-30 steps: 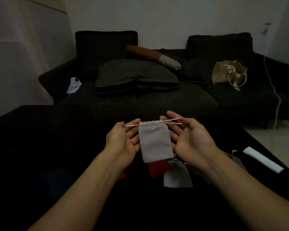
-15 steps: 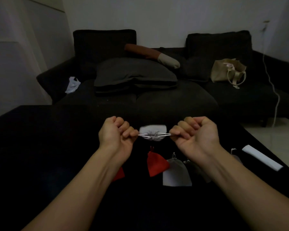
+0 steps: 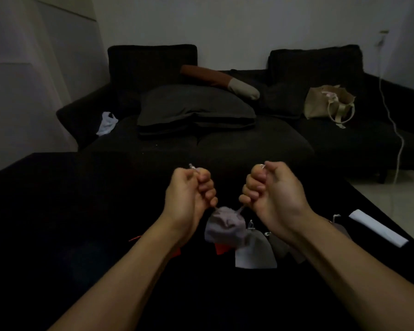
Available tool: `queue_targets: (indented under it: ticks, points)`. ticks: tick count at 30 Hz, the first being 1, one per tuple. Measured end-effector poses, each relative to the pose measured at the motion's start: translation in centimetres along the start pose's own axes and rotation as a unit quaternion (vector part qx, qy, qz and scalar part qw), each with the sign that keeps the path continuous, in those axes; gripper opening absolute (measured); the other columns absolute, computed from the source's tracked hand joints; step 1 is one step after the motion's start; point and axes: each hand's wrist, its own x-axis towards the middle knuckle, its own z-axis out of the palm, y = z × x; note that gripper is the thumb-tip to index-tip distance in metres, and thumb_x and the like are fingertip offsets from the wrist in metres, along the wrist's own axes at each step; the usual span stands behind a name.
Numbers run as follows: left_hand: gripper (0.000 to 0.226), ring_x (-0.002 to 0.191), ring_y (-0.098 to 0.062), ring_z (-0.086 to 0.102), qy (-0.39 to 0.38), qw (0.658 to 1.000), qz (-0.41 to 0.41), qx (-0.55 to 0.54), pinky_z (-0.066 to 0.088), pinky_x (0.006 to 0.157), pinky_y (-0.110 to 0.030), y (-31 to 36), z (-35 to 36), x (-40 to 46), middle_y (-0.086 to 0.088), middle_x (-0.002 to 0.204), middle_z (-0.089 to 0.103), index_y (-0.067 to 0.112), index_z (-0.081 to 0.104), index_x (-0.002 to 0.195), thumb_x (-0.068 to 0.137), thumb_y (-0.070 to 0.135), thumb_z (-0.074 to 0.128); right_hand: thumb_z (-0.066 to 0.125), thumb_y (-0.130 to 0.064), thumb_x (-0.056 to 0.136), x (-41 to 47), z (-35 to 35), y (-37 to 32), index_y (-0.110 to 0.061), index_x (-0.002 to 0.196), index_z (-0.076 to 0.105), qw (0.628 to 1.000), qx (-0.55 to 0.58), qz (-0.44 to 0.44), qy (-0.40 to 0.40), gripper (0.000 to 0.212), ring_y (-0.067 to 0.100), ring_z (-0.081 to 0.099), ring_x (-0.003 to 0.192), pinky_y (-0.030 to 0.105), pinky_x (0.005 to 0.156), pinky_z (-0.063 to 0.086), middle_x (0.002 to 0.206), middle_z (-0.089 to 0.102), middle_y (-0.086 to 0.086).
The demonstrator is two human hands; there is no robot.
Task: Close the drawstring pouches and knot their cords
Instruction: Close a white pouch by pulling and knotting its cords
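Nearest: two bare forearms reach in from the bottom edge over a black table. On the table between the arms, a loose row of pouches: a white pouch lying flat, a dark grey pouch just right of it and partly under the right wrist, a red pouch peeking out at the left, and another red scrap by the left forearm.

Just past those, a grey pouch hangs blurred between the fists, mouth gathered shut. Left hand is fisted round the left cord, its end sticking out of the top of the fist. Right hand is fisted round the right cord. Both cords run down taut to the pouch mouth. No knot visible.

Right side of the table: a white rolled strip.

Far: dark sofa with a dark cushion, a brown-and-cream bolster, a beige tote bag at right, and a white plastic bag at left.
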Motion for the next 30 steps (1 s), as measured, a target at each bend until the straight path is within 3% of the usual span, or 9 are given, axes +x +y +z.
queue_targets:
  ticks: [4,8,11,14,19,23,25,27,30]
  points:
    - [0.035,0.058,-0.015,0.047,-0.008,0.987,0.044,0.154,0.044,0.058,-0.029,-0.8,0.2,0.2,0.001,0.058,0.048,0.014,0.054,0.071,0.100,0.012,0.035,0.035,-0.026,0.102,0.2,-0.5,0.6,-0.014,0.067,0.050,0.983,-0.183,-0.025,0.005,0.040,0.016,0.047,0.059,0.029,0.061,0.041,0.060,0.048,0.003]
    - [0.030,0.078,-0.015,0.068,-0.039,0.965,0.074,0.250,0.057,0.075,-0.026,-0.8,-0.5,-0.5,-0.009,0.083,0.073,0.007,0.073,0.102,0.103,0.018,0.046,0.046,-0.018,0.103,-0.4,-1.1,0.7,-0.010,0.076,0.070,0.896,-0.402,-0.175,-0.068,0.036,0.006,0.061,0.071,0.017,0.068,0.048,0.074,0.067,0.000]
    - [0.024,0.075,-0.014,0.069,-0.006,0.971,0.080,0.225,0.057,0.068,-0.022,-0.8,-0.7,-0.6,-0.013,0.084,0.075,0.007,0.077,0.097,0.096,0.023,0.059,0.056,-0.012,0.097,-0.6,-1.1,0.5,-0.006,0.090,0.076,0.868,-0.411,-0.270,-0.063,0.022,0.011,0.067,0.089,0.019,0.080,0.051,0.093,0.070,0.005]
    - [0.024,0.069,-0.013,0.067,0.002,0.972,0.083,0.220,0.054,0.062,-0.024,-1.1,-0.4,-0.6,-0.008,0.075,0.072,0.009,0.077,0.092,0.093,0.026,0.062,0.063,-0.010,0.093,-0.7,-0.9,0.5,-0.007,0.092,0.077,0.853,-0.410,-0.319,-0.042,0.014,0.013,0.067,0.095,0.024,0.084,0.053,0.099,0.069,0.006]
    - [0.026,0.064,-0.012,0.057,-0.040,0.966,0.086,0.242,0.047,0.063,-0.026,-1.1,0.0,-1.2,-0.002,0.067,0.063,0.014,0.074,0.078,0.097,0.024,0.058,0.067,-0.014,0.088,-0.8,0.1,0.4,-0.011,0.091,0.078,0.879,-0.371,-0.297,-0.039,0.012,0.006,0.066,0.105,0.023,0.084,0.054,0.112,0.069,0.004]
    - [0.036,0.058,-0.010,0.052,-0.075,0.972,0.042,0.218,0.045,0.059,-0.024,-0.5,0.7,-1.6,0.000,0.061,0.056,0.014,0.065,0.068,0.100,0.023,0.051,0.063,-0.018,0.091,-1.2,0.6,0.4,-0.008,0.093,0.077,0.950,-0.256,-0.173,-0.053,0.017,0.023,0.070,0.071,0.025,0.064,0.058,0.081,0.071,0.023]
    - [0.032,0.055,-0.012,0.050,-0.076,0.980,-0.012,0.182,0.042,0.056,-0.026,-0.2,1.0,-1.7,-0.003,0.062,0.053,0.009,0.061,0.077,0.101,0.023,0.046,0.063,-0.017,0.093,-1.1,0.5,0.6,-0.008,0.092,0.078,0.955,-0.248,-0.159,-0.026,0.018,0.024,0.068,0.065,0.025,0.060,0.056,0.076,0.071,0.025]
    - [0.028,0.053,-0.015,0.047,-0.079,0.984,-0.042,0.157,0.037,0.054,-0.029,-0.2,1.2,-1.8,-0.005,0.062,0.051,0.008,0.059,0.078,0.099,0.023,0.047,0.065,-0.018,0.092,-0.8,0.3,0.9,-0.006,0.092,0.078,0.948,-0.270,-0.167,-0.006,0.017,0.021,0.070,0.068,0.025,0.066,0.056,0.073,0.072,0.019]
    - [0.027,0.049,-0.014,0.046,-0.086,0.963,0.009,0.256,0.037,0.048,-0.024,-0.8,0.9,-1.8,-0.004,0.057,0.051,0.008,0.063,0.075,0.097,0.021,0.057,0.067,-0.017,0.091,-0.5,-0.2,0.9,-0.001,0.089,0.077,0.935,-0.313,-0.167,-0.010,0.019,0.020,0.072,0.076,0.027,0.071,0.057,0.079,0.075,0.018]
